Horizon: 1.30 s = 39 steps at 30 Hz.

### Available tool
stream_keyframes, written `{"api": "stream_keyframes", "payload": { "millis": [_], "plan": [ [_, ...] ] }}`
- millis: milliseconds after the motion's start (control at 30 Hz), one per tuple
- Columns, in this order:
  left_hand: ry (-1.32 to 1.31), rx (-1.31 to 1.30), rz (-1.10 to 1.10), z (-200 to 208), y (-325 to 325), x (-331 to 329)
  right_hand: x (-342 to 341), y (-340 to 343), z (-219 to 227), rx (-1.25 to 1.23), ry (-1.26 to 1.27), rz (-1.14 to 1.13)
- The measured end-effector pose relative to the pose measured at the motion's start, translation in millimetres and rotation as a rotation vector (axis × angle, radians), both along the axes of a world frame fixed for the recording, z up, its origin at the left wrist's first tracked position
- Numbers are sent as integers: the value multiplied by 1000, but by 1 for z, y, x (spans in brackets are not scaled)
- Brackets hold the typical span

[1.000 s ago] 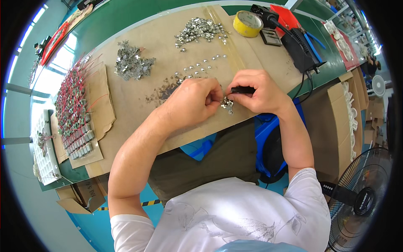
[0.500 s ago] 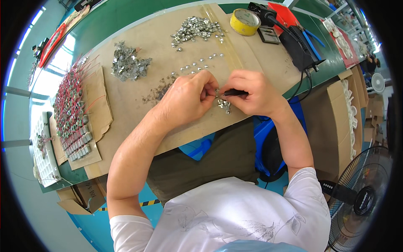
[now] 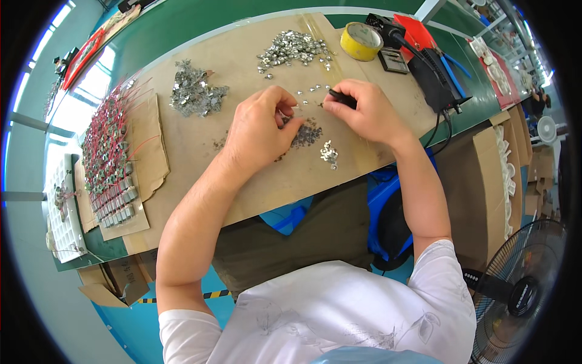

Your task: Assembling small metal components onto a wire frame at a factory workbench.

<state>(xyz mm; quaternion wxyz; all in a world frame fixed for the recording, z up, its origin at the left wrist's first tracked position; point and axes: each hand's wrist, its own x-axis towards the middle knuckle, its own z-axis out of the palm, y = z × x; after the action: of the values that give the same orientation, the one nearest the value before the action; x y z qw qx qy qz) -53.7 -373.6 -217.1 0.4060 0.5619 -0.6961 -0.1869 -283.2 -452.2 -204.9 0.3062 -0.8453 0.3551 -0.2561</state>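
Observation:
My left hand [image 3: 259, 128] hovers over the board with its fingers curled in and the thumb stretched to the right; whatever lies inside the curl is too small to make out. Between the thumb and fingers of my right hand [image 3: 367, 110] are black tweezers [image 3: 343, 98], close to a short row of loose small metal parts [image 3: 313, 89]. A patch of tiny dark pieces [image 3: 308, 134] lies by my left thumb. Nearer to me sits a little cluster of shiny metal parts [image 3: 329, 154], apart from both hands.
Heaps of silver parts [image 3: 292, 48] and thin metal pieces [image 3: 195, 91] lie farther back. Rows of small components with red wires [image 3: 106, 145] stand at left. Yellow tape [image 3: 361, 41], a black corded device [image 3: 431, 82] and a red tray [image 3: 415, 31] are at back right. A fan [image 3: 521, 297] stands right.
My hands, together over the small cluster before, have parted. The right moved up with the tweezers to the loose parts; the left shifted slightly left, and the cluster now shows fully.

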Motion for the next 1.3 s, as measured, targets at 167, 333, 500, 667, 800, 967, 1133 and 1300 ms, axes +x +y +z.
{"api": "stream_keyframes", "payload": {
  "millis": [167,333,500,667,800,967,1133,1300],
  "plan": [
    [-10,-30,11,-5,-3,5,18,-19,3,77,238,-111],
    [-9,-52,-54,-5,-2,2,19,-26,2,95,287,-133],
    [-13,37,-182,-1,1,4,12,-13,10,49,272,-157],
    [-24,13,-191,-4,1,0,-13,7,11,-15,83,228],
    [-26,1,-185,-5,1,1,-15,16,4,23,137,277],
    [-15,22,-267,-4,1,1,-15,17,2,5,161,258],
    [9,45,-451,-5,6,-1,-13,15,-6,-30,96,116],
    [-211,-105,-497,-7,9,-9,-9,4,-6,-84,202,-213]
  ]
}}
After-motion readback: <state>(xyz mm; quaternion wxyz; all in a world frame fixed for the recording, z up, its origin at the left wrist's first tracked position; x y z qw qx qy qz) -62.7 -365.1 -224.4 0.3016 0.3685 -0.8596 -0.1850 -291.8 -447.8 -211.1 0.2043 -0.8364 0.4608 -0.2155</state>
